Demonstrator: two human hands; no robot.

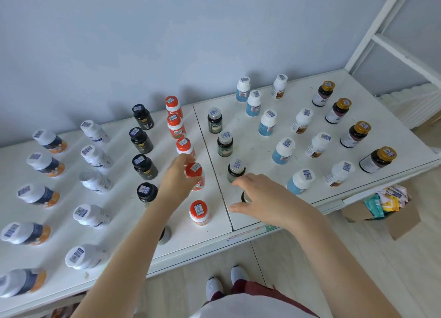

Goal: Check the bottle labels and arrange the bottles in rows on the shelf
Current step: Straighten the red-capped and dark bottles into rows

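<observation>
A long white shelf top (250,131), made of two flat panels that meet at a dark seam, runs along a pale blue-grey wall (167,43). Small bottles stand on it in rows that lead from the front edge back to the wall, and most caps carry a small barcode sticker.

The left hand (177,174) grips a white bottle with a red cap (194,173). Its fingers curl round the bottle just below the cap. This bottle stands in the row of red-capped bottles (175,124), just left of the seam, with another red-capped bottle (200,212) in front of it.

The right hand (260,198) arches over a dark bottle with a silver cap (245,197) near the front edge, just right of the seam. Its fingers and thumb are spread wide and lightly bent. Whether they touch the cap I cannot tell, since the palm hides most of the bottle. Behind it stands the row of dark green bottles with silver caps (224,143).

Left of the red caps are a row of black bottles (141,140), a row of all-white bottles (95,155) and a row of white-capped bottles with dark blue and orange labels (45,163). To the right are light blue bottles with white caps (267,122), white bottles with brown labels (318,144) and dark bottles with gold caps (355,134).

An open cardboard box (403,220) of coloured sachets sits on the pale wood floor (381,270) at the right. White shoes (214,288) show below.
</observation>
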